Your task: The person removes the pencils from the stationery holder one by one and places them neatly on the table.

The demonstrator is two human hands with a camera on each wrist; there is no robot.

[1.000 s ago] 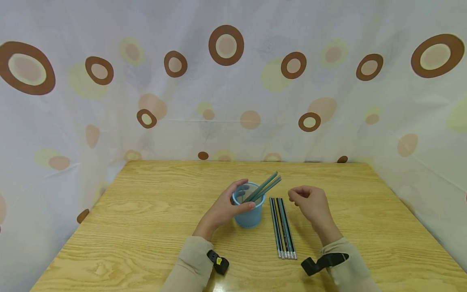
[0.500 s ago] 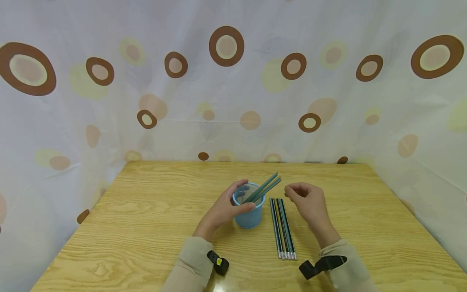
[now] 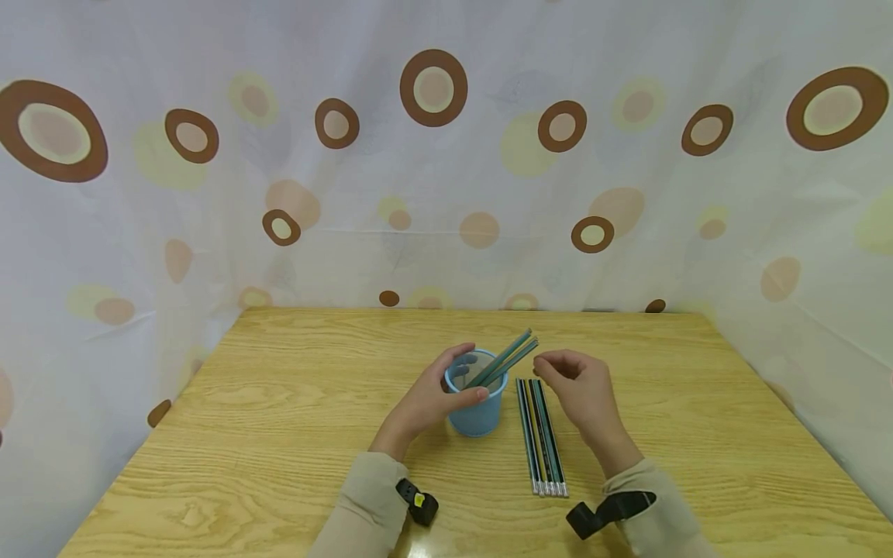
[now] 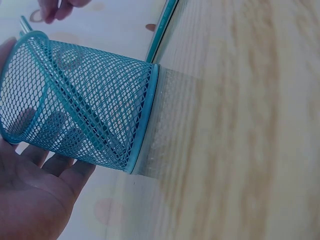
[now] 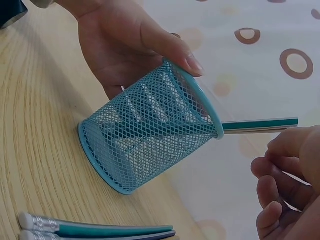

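Observation:
My left hand [image 3: 432, 399] grips a light blue mesh pencil cup [image 3: 474, 415], thumb at the near rim and fingers behind its far side. Striped green pencils [image 3: 498, 361] lean in the cup, their upper ends sticking out to the right. The mesh wall [image 5: 150, 135] lets them show through in the right wrist view. My right hand [image 3: 582, 387] hovers just right of those pencil ends, apart from them. Its fingers are curled, thumb and forefinger tips together, with nothing seen between them. Below it lies a row of pencils [image 3: 540, 438], eraser ends toward me.
The wooden table [image 3: 279, 403] carries the cup and the pencil row. A spotted cloth [image 3: 432, 194] hangs behind it and along both sides. Black wrist cameras [image 3: 607, 513] are strapped over both sleeves.
My right hand has moved left, toward the pencil ends in the cup. The left hand, the cup and the pencil row have stayed in place.

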